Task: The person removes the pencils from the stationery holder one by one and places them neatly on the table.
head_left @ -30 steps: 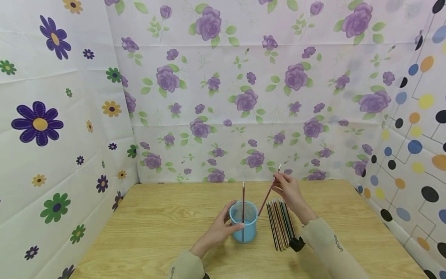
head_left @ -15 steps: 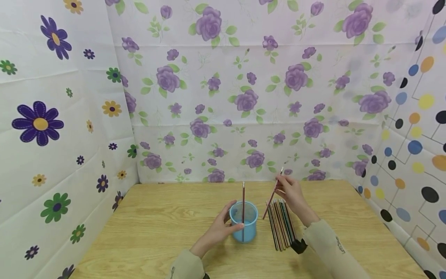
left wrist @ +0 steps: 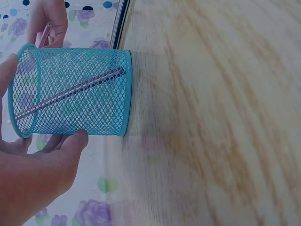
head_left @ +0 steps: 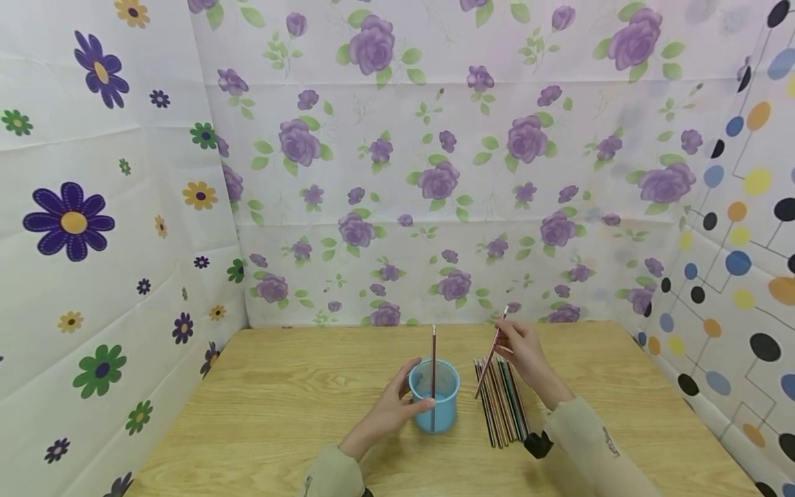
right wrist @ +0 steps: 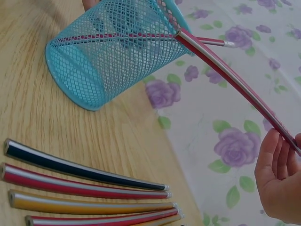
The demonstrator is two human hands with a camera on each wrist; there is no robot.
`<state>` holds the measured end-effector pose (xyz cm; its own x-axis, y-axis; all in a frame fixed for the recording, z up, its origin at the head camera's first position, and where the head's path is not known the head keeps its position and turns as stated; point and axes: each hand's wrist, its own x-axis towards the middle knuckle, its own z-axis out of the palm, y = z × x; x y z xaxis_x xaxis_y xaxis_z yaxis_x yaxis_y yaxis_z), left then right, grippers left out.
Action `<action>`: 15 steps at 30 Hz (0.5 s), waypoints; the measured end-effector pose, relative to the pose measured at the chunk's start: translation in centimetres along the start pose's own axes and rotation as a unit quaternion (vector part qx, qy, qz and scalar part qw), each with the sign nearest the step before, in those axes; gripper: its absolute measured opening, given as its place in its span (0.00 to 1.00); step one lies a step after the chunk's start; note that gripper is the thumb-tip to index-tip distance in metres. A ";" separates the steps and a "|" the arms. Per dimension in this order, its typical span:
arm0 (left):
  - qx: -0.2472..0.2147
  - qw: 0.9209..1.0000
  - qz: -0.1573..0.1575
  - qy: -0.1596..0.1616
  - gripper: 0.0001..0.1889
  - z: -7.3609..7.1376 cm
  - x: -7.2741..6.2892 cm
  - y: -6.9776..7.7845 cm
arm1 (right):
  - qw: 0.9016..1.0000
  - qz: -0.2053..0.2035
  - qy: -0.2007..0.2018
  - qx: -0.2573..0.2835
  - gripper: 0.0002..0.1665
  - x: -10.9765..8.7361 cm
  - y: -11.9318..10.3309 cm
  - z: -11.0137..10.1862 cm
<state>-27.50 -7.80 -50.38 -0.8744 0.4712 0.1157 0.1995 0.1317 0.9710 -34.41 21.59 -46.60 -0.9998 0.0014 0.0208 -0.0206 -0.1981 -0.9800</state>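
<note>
My left hand (head_left: 393, 406) holds a light-blue mesh pencil cup (head_left: 444, 416) upright on the table, thumb on the near side and fingers behind. One red-striped pencil (head_left: 433, 355) leans inside it, its eraser end above the rim. To the cup's right, my right hand (head_left: 520, 348) pinches another red-striped pencil (head_left: 486, 369) near its eraser end. That pencil slants, lower end toward the cup, and overlaps the left of a row of pencils (head_left: 502, 411) in the head view. In the right wrist view the row shows a dark pencil (right wrist: 84, 165) and a yellow pencil (right wrist: 89, 202).
The wooden table (head_left: 298, 414) carries the cup and the row. A purple-flowered cloth (head_left: 373, 172) hangs behind it, with patterned cloths at both sides. A black wrist strap (head_left: 537, 444) on the right arm sits close to the row's near end.
My right hand has moved right and slightly nearer with its pencil. The pencil's lower end has gone from beside the cup's rim to the row. The left hand and cup stay put.
</note>
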 end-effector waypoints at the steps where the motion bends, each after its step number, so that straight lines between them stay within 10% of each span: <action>1: -0.001 1.000 -0.001 0.000 0.40 0.0 0.0 0.0 | 1.000 -0.001 0.000 -0.002 0.12 0.0 0.2 -0.1; 15: -0.002 1.000 -0.003 -0.003 0.40 0.0 -0.2 0.2 | 0.999 0.037 -0.007 -0.021 0.12 -0.2 1.0 -1.6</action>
<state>-27.31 -7.87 -50.24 -0.8726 0.4761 0.1090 0.1933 0.1316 0.9723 -34.19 22.93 -47.93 -0.9985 -0.0250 -0.0491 0.0524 -0.1568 -0.9862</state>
